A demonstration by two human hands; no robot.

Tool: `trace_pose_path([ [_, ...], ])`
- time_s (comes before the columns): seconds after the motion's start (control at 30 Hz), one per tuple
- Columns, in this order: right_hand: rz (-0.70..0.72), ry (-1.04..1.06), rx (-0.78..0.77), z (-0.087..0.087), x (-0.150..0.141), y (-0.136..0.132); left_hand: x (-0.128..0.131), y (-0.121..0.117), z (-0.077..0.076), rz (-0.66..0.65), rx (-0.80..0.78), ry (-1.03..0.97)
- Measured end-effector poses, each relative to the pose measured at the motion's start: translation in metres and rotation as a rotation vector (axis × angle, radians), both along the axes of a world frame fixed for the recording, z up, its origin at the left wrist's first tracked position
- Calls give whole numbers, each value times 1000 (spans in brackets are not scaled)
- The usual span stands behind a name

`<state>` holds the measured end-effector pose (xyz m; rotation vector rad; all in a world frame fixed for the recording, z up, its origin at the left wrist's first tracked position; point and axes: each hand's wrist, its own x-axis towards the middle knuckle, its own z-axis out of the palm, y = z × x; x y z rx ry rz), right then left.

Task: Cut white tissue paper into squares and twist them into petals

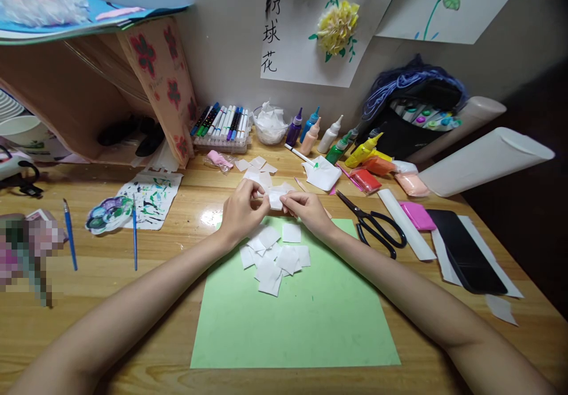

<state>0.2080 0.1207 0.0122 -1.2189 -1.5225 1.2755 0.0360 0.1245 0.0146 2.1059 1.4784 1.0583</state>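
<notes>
Between my two hands is a small white paper square (276, 198), pinched at its sides above the far edge of a green sheet of paper (293, 330). My left hand (244, 210) grips its left side with thumb and fingers closed. On the other side, my right hand (306, 209) pinches the right edge. Below them on the green sheet lies a loose pile of white paper squares (270, 259), with one square (291, 233) lying apart. More pale squares (257, 170) are scattered on the wood just beyond my hands.
Black-handled scissors (377, 226) lie right of the green sheet, near a phone (465, 252). Paint bottles (329, 135), a bowl of white tissue (270, 123) and a marker tray (222, 126) line the wall. Brushes (135, 235) and a paint-stained cloth (155, 200) are at left.
</notes>
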Motion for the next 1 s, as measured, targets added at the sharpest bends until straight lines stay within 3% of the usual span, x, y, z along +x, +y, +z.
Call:
trace_pose_path([
  [0.17,-39,35,4,0,-3,-3,3,-9,0,-42,182,114],
  [0.6,67,13,27,-1,-2,-4,2,-7,0,-61,46,16],
  [1.0,42,8,30,-6,-1,-3,1,-4,-4,-103,6,-74],
])
